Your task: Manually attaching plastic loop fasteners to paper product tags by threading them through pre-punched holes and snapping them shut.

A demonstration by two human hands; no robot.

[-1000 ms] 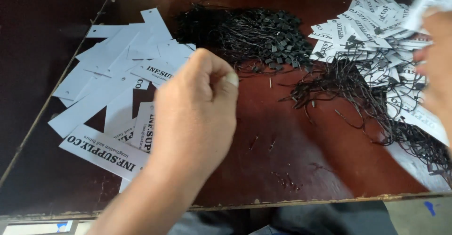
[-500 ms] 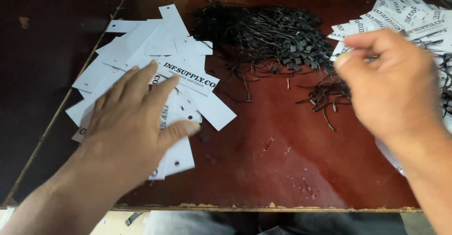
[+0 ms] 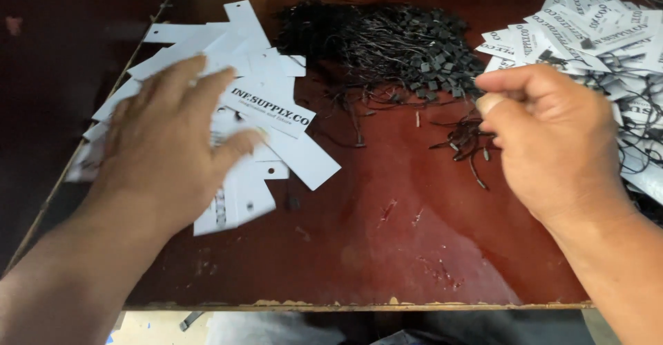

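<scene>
My left hand [image 3: 169,145] lies flat, fingers spread, on a loose pile of white paper tags [image 3: 266,107] at the left of a dark red-brown table [image 3: 387,248]. My right hand [image 3: 549,141] hovers at the right, thumb and forefinger pinched together beside a small clump of black string fasteners [image 3: 466,141]. Whether a string sits in the pinch is hidden. A large heap of black string fasteners [image 3: 394,37] lies at the back centre. Tags with strings attached [image 3: 594,31] are piled at the back right.
The table's worn front edge [image 3: 345,305] runs along the bottom, with dark cloth below it. A darker surface [image 3: 55,55] lies beyond the table's left edge. Stray strings and bits dot the middle of the table.
My left hand has come down from mid-air onto the white tags and slid left. My right hand has moved in from the far right toward the small clump of strings.
</scene>
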